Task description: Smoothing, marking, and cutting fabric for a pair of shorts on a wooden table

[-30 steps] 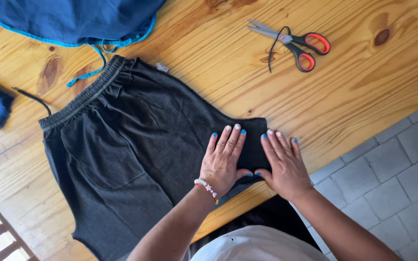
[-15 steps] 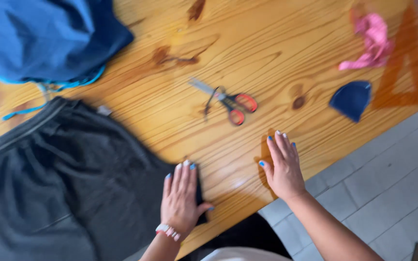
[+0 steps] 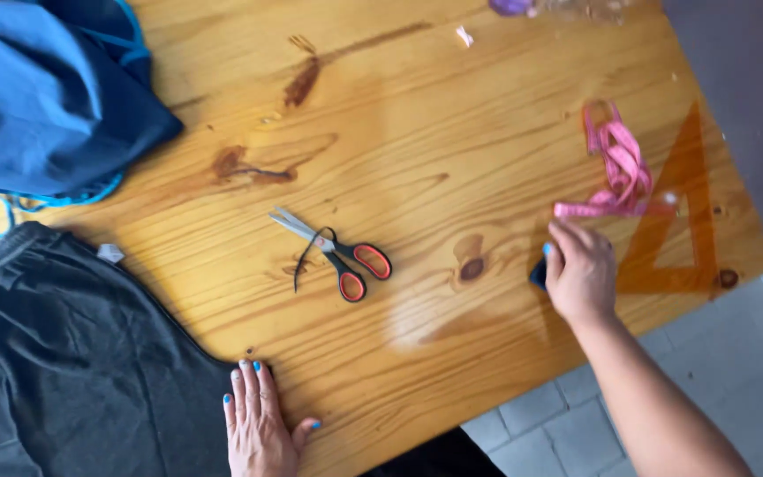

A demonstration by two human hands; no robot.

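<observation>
My left hand (image 3: 258, 420) lies flat, fingers spread, on the hem edge of dark grey shorts (image 3: 72, 353) spread over the wooden table (image 3: 417, 115) at the lower left. Far to the right, my right hand (image 3: 580, 274) is curled over a small dark blue piece (image 3: 538, 274), of which only a corner shows under the thumb. That hand sits just below a pink measuring tape (image 3: 618, 168) and on the edge of a see-through orange triangle ruler (image 3: 682, 238). Red-and-black scissors (image 3: 337, 252) lie between my two hands.
A blue garment (image 3: 37, 97) with light blue trim is heaped at the table's upper left. Small scraps lie near the top edge. The table's front edge runs diagonally, with grey tiled floor (image 3: 540, 424) below it on the right.
My view has swung right. My right hand left the shorts and reached across to the dark blue piece by the orange triangle. My left hand stayed on the shorts' edge.
</observation>
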